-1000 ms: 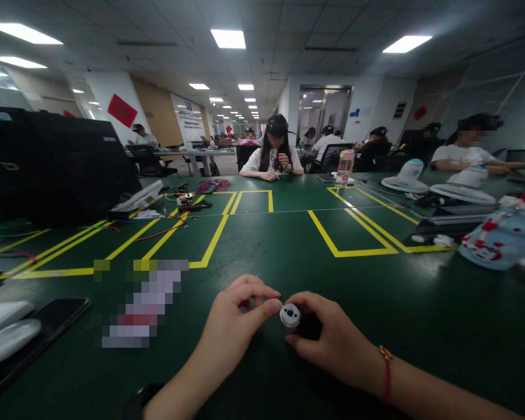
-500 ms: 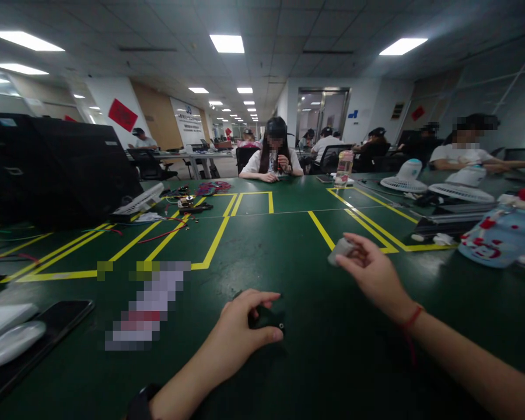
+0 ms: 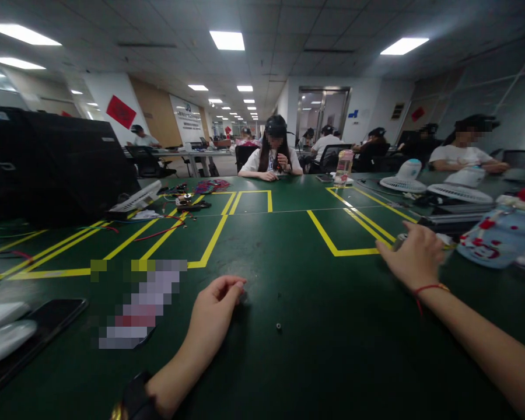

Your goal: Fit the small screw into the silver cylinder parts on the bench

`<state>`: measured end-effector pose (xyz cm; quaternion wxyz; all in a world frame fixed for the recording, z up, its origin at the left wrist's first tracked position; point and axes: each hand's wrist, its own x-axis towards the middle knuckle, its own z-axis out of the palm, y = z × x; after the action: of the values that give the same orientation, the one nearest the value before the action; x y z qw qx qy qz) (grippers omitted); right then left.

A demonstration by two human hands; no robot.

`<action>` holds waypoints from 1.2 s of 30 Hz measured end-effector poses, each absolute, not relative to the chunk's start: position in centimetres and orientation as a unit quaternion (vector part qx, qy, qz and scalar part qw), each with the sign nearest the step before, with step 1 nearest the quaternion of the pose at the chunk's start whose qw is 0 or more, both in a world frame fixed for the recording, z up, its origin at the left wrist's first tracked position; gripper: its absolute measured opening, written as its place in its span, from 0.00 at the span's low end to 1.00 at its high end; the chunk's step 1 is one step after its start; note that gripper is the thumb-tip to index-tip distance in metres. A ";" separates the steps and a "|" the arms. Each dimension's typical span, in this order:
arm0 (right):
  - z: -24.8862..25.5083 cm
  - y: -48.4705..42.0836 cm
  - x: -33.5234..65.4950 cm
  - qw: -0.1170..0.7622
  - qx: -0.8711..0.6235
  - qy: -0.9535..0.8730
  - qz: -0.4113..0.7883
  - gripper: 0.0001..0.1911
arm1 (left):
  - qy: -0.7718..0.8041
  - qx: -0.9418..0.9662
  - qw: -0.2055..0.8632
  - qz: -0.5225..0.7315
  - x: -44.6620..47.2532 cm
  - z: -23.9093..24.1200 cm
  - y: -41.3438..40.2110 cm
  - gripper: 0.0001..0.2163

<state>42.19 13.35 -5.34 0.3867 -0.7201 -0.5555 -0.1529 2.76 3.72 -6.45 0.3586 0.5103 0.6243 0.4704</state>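
The left hand rests on the green desk with its fingers curled loosely inward, and whether anything sits under them cannot be told from this angle. Just to its right, apart from the fingers, a tiny dark part lies by itself on the desk surface. The right hand is stretched well away to the right, palm down, near the corner of the yellow tape outline; its fingers are bent over a small grey piece that peeks out at the fingertips, though the grip itself is hidden by the back of the hand. A red string bracelet circles that wrist, and a dark watch sits on the left wrist. Beyond the right hand stand a patterned blue and white pouch and two white fans. At the far left lie a black phone and a white case. Across the desk another person sits working with their own hands together.
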 end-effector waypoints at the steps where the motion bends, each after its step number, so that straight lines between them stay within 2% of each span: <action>1: -4.8 12.3 39.9 0.382 -0.684 -0.606 -0.140 0.33 | 0.624 0.511 0.358 0.471 2.8 -6.5 3.7 0.12; 3: -3.9 9.4 34.8 0.342 -0.577 -0.742 -0.014 0.24 | 0.622 0.514 0.359 0.468 2.7 -6.5 3.6 0.12; 5: -3.9 6.3 29.8 0.270 -0.460 -0.836 0.131 0.21 | 0.620 0.518 0.361 0.466 2.7 -6.5 3.6 0.11; 7: -4.4 3.7 26.1 0.224 -0.393 -0.873 0.181 0.18 | 0.617 0.519 0.361 0.469 2.7 -6.5 3.6 0.11; 10: -5.1 2.4 24.0 0.215 -0.368 -0.884 0.190 0.09 | 0.612 0.517 0.363 0.476 2.7 -6.5 3.6 0.11; 13: -4.3 4.7 26.5 0.254 -0.405 -0.864 0.154 0.10 | 0.611 0.515 0.369 0.474 2.7 -6.5 3.5 0.12; 16: -2.5 8.9 32.7 0.297 -0.535 -0.791 -0.030 0.13 | 0.611 0.513 0.376 0.471 2.8 -6.3 3.5 0.11; 17: -2.0 10.2 35.1 0.283 -0.593 -0.745 -0.110 0.14 | 0.612 0.510 0.378 0.472 2.8 -6.2 3.5 0.11; 19: -1.4 12.4 39.8 0.268 -0.653 -0.693 -0.146 0.16 | 0.612 0.504 0.382 0.474 2.9 -6.1 3.5 0.12; 25: -2.8 14.7 46.8 0.200 -0.741 -0.629 -0.123 0.16 | 0.608 0.496 0.396 0.477 2.9 -6.1 3.4 0.12; 36: -3.5 15.1 48.5 0.191 -0.771 -0.590 -0.141 0.15 | 0.599 0.498 0.412 0.473 2.8 -5.9 3.3 0.12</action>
<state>48.53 15.12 -3.48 0.1914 -0.7714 -0.5903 -0.1409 2.80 3.26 -5.90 0.4118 0.4981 0.5988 0.4731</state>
